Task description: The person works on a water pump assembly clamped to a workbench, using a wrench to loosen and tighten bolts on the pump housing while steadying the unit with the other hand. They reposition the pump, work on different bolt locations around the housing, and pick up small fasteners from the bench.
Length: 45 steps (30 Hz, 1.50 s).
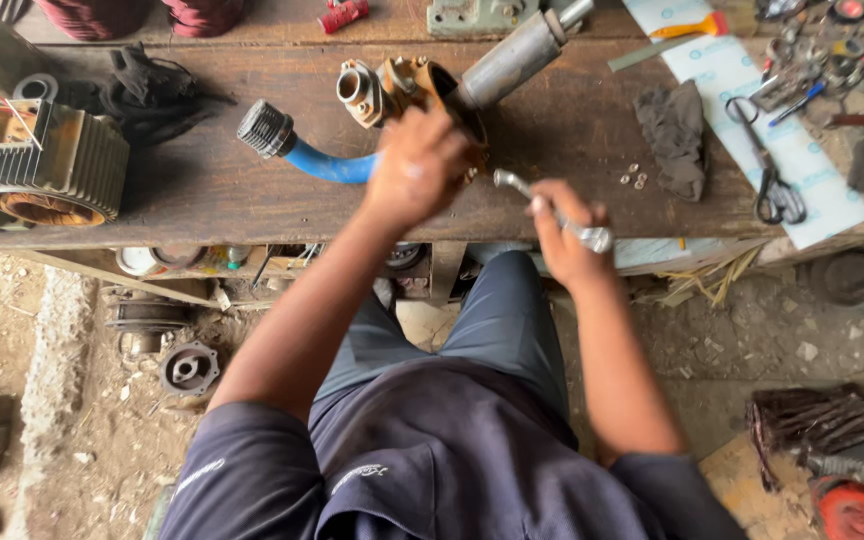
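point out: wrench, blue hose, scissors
wrench (512, 183), head view, on the bare shaft near its upper end, above the right hand (564, 232) that grips it.
blue hose (327, 163), head view, on the middle of its curved blue length.
scissors (780, 198), head view, on the dark handle loops.

Person's in a dark navy short-sleeved shirt (432, 460), kinda worn-in looking, with small white lettering on the left sleeve and another bit of white print on the chest. Sleeves stop above the elbows, so both forearms are bare. Trousers (492, 320) are a greyish blue, slightly lighter than the shirt. No gloves, watch or rings showing on either hand.
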Available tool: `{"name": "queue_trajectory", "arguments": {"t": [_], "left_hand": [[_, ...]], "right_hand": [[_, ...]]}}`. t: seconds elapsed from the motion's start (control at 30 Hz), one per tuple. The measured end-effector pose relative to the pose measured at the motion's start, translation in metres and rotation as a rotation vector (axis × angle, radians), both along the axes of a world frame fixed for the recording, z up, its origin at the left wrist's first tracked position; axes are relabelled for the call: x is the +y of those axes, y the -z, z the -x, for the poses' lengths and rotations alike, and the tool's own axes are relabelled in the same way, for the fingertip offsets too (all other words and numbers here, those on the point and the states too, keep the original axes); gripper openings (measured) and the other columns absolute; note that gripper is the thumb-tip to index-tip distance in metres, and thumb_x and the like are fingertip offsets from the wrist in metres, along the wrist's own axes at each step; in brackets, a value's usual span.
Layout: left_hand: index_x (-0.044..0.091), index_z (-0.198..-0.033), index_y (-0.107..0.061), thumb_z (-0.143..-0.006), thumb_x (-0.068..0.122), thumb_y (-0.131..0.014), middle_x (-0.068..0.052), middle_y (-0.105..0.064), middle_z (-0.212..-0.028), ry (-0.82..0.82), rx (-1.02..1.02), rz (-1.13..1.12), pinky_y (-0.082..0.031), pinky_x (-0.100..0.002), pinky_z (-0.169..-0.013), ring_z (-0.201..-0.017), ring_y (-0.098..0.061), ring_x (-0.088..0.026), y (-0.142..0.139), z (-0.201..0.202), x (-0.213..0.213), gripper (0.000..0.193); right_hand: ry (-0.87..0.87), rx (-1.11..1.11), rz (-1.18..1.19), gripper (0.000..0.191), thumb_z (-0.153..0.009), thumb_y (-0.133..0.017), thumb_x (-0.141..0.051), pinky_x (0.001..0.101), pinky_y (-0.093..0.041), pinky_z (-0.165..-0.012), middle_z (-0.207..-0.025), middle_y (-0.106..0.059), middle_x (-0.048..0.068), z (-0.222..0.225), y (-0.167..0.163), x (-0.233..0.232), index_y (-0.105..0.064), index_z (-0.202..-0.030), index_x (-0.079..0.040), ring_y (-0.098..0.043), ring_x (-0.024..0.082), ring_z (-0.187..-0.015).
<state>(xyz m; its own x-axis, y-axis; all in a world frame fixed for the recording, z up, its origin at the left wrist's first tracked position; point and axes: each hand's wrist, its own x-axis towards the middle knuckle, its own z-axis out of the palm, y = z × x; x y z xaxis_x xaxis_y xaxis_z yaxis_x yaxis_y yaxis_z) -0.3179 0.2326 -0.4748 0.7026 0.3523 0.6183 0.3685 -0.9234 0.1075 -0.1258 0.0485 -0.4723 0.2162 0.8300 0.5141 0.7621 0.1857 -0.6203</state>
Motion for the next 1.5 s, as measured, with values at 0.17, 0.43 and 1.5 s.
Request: {"name": "queue_trajectory", "arguments": {"t": [0.17, 0.43, 1.5], "left_hand": [[0.006, -0.114, -0.068, -0.078, 0.037, -0.089, -0.018, -0.057, -0.118, -0.396, -0.274, -0.015, -0.047, -0.054, -0.08, -0.103, -0.055, -0.04, -0.031, 0.033, 0.054, 0.052], [0.014, -0.098, -0.068, -0.08, 0.038, -0.083, -0.009, -0.064, -0.112, -0.451, -0.319, 0.423, -0.056, -0.048, -0.082, -0.104, -0.063, -0.035, -0.014, 0.011, 0.081, 0.034], [0.011, -0.117, -0.067, -0.089, 0.051, -0.078, -0.017, -0.072, -0.113, -0.423, -0.182, 0.437, -0.055, -0.048, -0.089, -0.108, -0.066, -0.037, -0.001, 0.009, 0.093, 0.051]], "right_hand": [[-0.14, 0.079, 0.289, 0.019, -0.107, -0.058, -0.021, 0.0375, -0.056, -0.072, -0.085, -0.075, 0.01, -0.029, -0.025, 0.056, -0.067, -0.108, -0.005, -0.074, 0.024, -0.08], [-0.185, -0.3, 0.504, 0.024, -0.1, -0.058, -0.027, 0.0447, -0.056, -0.071, -0.078, -0.074, 0.014, 0.008, -0.07, 0.109, -0.071, -0.104, -0.007, -0.073, 0.033, -0.076], [-0.267, -1.007, 0.173, 0.041, -0.088, -0.077, -0.042, 0.0437, -0.052, -0.073, -0.117, -0.064, 0.014, -0.046, 0.089, 0.019, -0.063, -0.119, -0.02, -0.06, 0.032, -0.095]]}}
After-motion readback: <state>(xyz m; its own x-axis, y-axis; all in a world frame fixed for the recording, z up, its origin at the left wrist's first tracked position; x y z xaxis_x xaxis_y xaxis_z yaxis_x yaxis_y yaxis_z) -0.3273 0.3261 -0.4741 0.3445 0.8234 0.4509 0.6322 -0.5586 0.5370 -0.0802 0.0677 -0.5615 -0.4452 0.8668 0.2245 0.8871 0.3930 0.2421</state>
